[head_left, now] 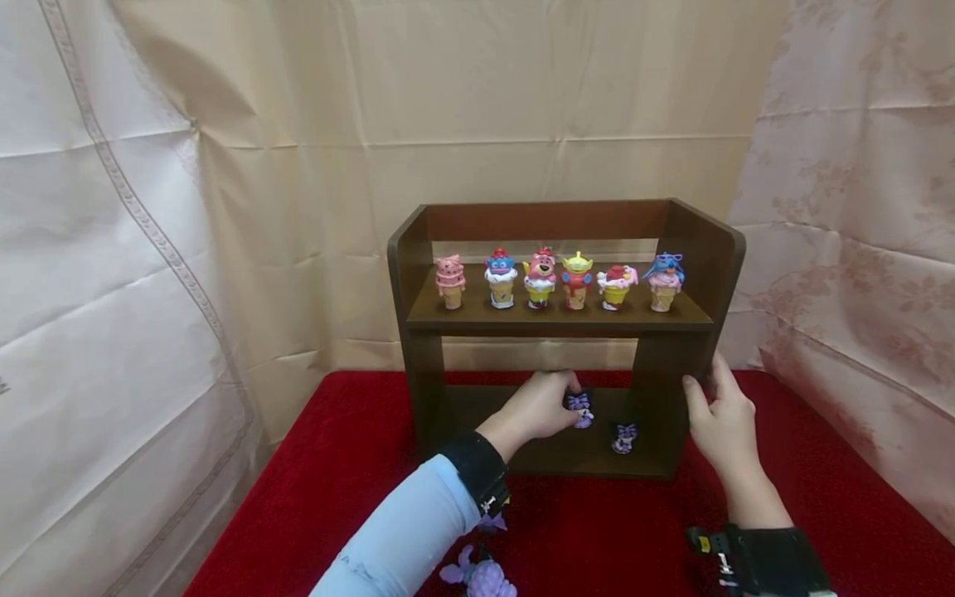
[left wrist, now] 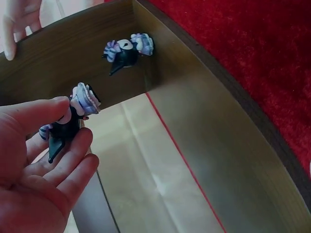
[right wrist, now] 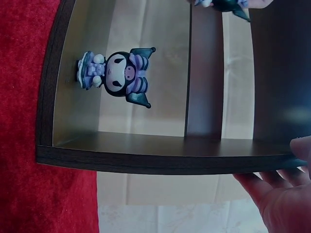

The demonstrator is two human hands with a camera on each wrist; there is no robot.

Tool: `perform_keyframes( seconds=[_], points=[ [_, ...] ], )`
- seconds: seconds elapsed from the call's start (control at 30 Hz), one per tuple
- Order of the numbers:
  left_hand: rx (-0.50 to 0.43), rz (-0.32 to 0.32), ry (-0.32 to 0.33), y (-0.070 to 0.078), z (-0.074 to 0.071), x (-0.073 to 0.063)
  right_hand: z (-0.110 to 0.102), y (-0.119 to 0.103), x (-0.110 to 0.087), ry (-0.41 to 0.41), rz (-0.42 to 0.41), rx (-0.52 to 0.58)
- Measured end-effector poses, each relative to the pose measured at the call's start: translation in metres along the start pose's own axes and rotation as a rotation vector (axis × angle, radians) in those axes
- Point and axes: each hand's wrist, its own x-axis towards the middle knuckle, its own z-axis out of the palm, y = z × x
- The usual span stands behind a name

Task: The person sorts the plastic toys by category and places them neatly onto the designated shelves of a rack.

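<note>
My left hand (head_left: 539, 406) reaches into the lower compartment of a dark brown wooden display shelf (head_left: 559, 326). Thumb and fingers pinch a small black and purple figurine (left wrist: 86, 100), which the left wrist view shows close up. A matching figurine (right wrist: 116, 75) with a black pointed hood and striped purple bow stands upright on the lower board, further right. My right hand (head_left: 724, 419) holds the shelf's right side panel (right wrist: 160, 164), thumb at the front edge and fingers along the outer face.
Several colourful ice-cream-cone figurines (head_left: 540, 280) stand in a row on the upper board. Purple figurine parts (head_left: 488, 579) show on the red cloth (head_left: 597, 539) by my left forearm, partly hidden. Beige curtains (head_left: 522, 99) hang behind the shelf.
</note>
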Motion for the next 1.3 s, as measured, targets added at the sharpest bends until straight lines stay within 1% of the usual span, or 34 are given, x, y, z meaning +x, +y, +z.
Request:
perform_keyframes(
  seconds=[0.07, 0.2, 0.27, 0.33, 0.43, 0.57, 0.67, 0.83, 1.03, 1.3],
  points=[
    [0.012, -0.022, -0.023, 0.000, 0.003, 0.003, 0.000, 0.000, 0.000, 0.003, -0.001, 0.002],
    [0.028, -0.064, -0.101, 0.001, 0.011, 0.006, -0.001, 0.000, 0.000, 0.003, 0.002, 0.002],
    [0.031, -0.075, -0.139, 0.003, 0.014, 0.008, -0.001, 0.000, -0.001, 0.002, 0.004, 0.001],
    [0.034, -0.083, -0.157, 0.004, 0.017, 0.010, -0.001, 0.000, -0.001, 0.002, 0.003, 0.000],
    [0.050, -0.090, -0.163, 0.006, 0.021, 0.012, -0.001, 0.000, -0.001, 0.006, -0.001, -0.001],
    [0.116, -0.092, -0.167, 0.008, 0.027, 0.015, -0.001, 0.001, 0.000, 0.009, -0.005, -0.004],
    [0.152, -0.110, -0.190, 0.008, 0.033, 0.015, -0.001, 0.002, 0.001, 0.004, -0.001, -0.009],
    [0.172, -0.148, -0.217, 0.007, 0.041, 0.017, -0.001, 0.001, 0.000, -0.010, 0.002, -0.013],
    [0.234, -0.144, -0.240, 0.009, 0.051, 0.021, 0.000, 0.000, 0.000, -0.010, 0.007, -0.023],
    [0.279, -0.129, -0.238, 0.013, 0.058, 0.020, 0.000, 0.001, 0.000, -0.003, 0.003, -0.007]
  ],
)
